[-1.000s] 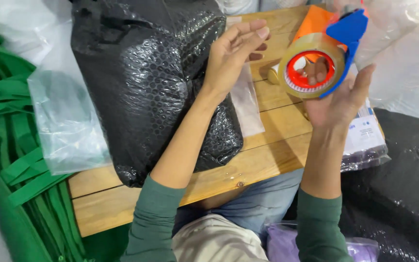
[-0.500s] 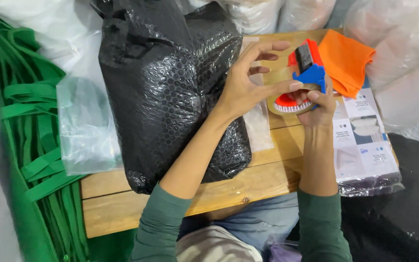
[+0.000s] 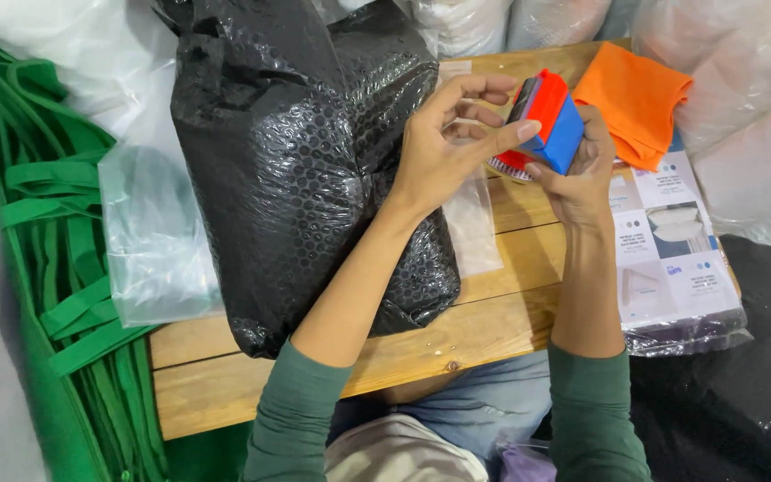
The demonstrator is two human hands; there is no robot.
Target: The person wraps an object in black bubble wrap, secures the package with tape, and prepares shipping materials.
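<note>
My right hand (image 3: 582, 174) grips a red and blue tape dispenser (image 3: 551, 120) from below, holding it above the wooden table (image 3: 475, 321). My left hand (image 3: 448, 143) reaches across from the left, and its thumb and fingertips touch the dispenser's front edge where the tape comes out. A large parcel wrapped in black bubble wrap (image 3: 314, 152) lies on the table just left of both hands. My left forearm crosses over the parcel's lower right side.
An orange cloth (image 3: 640, 94) lies at the table's far right. Flat packs in clear plastic (image 3: 675, 268) rest below it. A clear plastic bag (image 3: 149, 232) and green fabric bags (image 3: 55, 295) lie at the left. White plastic sacks line the back.
My right hand has lowered the dispenser from a raised, tilted pose toward the table. My left hand has come in and taken the tape end at its front.
</note>
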